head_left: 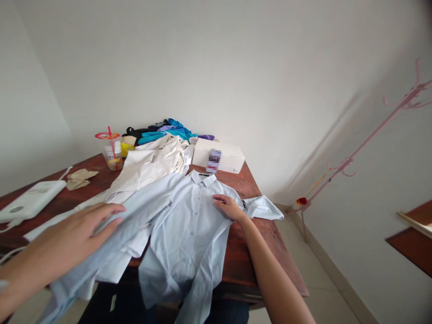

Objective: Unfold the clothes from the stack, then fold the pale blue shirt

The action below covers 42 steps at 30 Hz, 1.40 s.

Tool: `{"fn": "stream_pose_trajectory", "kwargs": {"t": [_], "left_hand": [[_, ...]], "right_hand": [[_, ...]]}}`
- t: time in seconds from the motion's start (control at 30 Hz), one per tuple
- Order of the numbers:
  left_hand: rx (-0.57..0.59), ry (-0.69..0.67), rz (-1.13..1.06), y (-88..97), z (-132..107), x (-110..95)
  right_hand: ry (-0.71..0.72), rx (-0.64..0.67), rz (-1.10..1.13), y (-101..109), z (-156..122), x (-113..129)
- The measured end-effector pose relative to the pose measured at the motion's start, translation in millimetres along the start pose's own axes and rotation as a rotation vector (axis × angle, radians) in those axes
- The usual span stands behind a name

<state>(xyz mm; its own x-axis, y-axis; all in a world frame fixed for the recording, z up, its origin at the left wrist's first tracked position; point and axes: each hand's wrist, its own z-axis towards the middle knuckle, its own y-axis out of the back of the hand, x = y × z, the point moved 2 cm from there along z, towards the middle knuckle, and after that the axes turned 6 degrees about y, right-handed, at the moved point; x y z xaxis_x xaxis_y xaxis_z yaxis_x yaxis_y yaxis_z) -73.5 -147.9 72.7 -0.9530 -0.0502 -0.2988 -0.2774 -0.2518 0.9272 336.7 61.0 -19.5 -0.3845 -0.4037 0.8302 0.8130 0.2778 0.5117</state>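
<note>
A light blue button-up shirt [180, 234] lies front side up on the wooden table, its collar pointing away from me and its lower part hanging over the near edge. My right hand [229, 208] rests on the upper chest beside the button row, fingers stretched out. Over the sleeve that runs to the lower left is my left hand [101, 222], thumb and fingers apart; I cannot tell whether it touches the cloth. Past my right wrist, a light blue fabric end [265, 208] reaches over the table's right edge. Whitish clothes [138, 243] lie partly under the sleeve.
Cream striped clothing [151, 162] and a blue and dark clothes pile [168, 130] lie behind. A white box [229, 157], plastic cup with straw [113, 153], crumpled brown paper [81, 178] and white device with cable [33, 200] share the table [270, 252]. A pink coat stand [364, 139] leans into view right.
</note>
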Motion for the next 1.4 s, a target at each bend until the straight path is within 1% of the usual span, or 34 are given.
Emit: {"fn": "stream_pose_trajectory", "kwargs": {"t": [0.03, 0.07, 0.17, 0.23, 0.27, 0.3, 0.37, 0.43, 0.47, 0.57, 0.67, 0.73, 0.83, 0.9, 1.0, 1.07, 1.17, 1.23, 1.3, 1.4], "left_hand": [[-0.004, 0.012, -0.007, -7.0, 6, -14], [0.006, -0.004, -0.023, -13.7, 11, -30], [0.102, -0.063, -0.156, -29.8, 20, -72], [0.163, -0.081, -0.252, -36.9, 22, -88], [0.167, -0.086, -0.276, -39.5, 23, -92], [0.156, -0.090, -0.279, -41.6, 25, -93], [0.103, -0.099, -0.231, -45.6, 33, -89], [0.067, -0.103, -0.162, -50.5, 47, -81], [0.071, -0.094, -0.132, -53.5, 56, -76], [0.145, -0.064, -0.048, -63.8, 83, -69], [0.221, -0.069, 0.024, -71.4, 103, -75], [0.211, -0.064, 0.082, -72.4, 111, -82], [0.168, -0.012, 0.169, -69.2, 118, -88], [0.154, 0.022, 0.192, -65.8, 121, -87], [0.138, 0.046, 0.200, -61.3, 126, -79], [0.152, 0.043, 0.186, -60.1, 133, -71], [0.212, 0.022, 0.142, -62.5, 148, -60], [0.251, -0.016, 0.077, -65.5, 160, -56], [0.283, -0.084, -0.074, -67.3, 169, -57], [0.353, -0.209, -0.334, -65.1, 174, -72]], "right_hand": [[0.000, -0.001, -0.003, 0, 0, 1], [0.001, -0.001, -0.007, 0, 0, 1], [0.013, 0.003, -0.017, 0, 0, 1], [0.017, 0.007, -0.015, 0, 1, 0], [0.020, 0.007, -0.012, 0, 1, -1], [0.023, 0.008, -0.009, 0, 1, -3], [0.033, 0.008, -0.006, -1, 2, -5], [0.038, 0.005, -0.008, -1, 2, -7], [0.037, 0.003, -0.010, -1, 2, -7], [0.027, 0.001, -0.014, -1, 2, -6], [0.027, 0.005, -0.013, -1, 1, -4], [0.032, 0.007, -0.017, -1, 1, -4], [0.034, 0.007, -0.023, -1, 1, -4], [0.034, 0.005, -0.026, -1, 1, -5], [0.038, 0.006, -0.031, 0, 1, -5], [0.038, 0.008, -0.032, -1, 0, -4], [0.034, 0.011, -0.036, -1, 0, -3], [0.035, 0.010, -0.035, -1, 0, -2], [0.039, 0.006, -0.035, -1, 0, -2], [0.044, 0.004, -0.040, -1, 0, -1]]}}
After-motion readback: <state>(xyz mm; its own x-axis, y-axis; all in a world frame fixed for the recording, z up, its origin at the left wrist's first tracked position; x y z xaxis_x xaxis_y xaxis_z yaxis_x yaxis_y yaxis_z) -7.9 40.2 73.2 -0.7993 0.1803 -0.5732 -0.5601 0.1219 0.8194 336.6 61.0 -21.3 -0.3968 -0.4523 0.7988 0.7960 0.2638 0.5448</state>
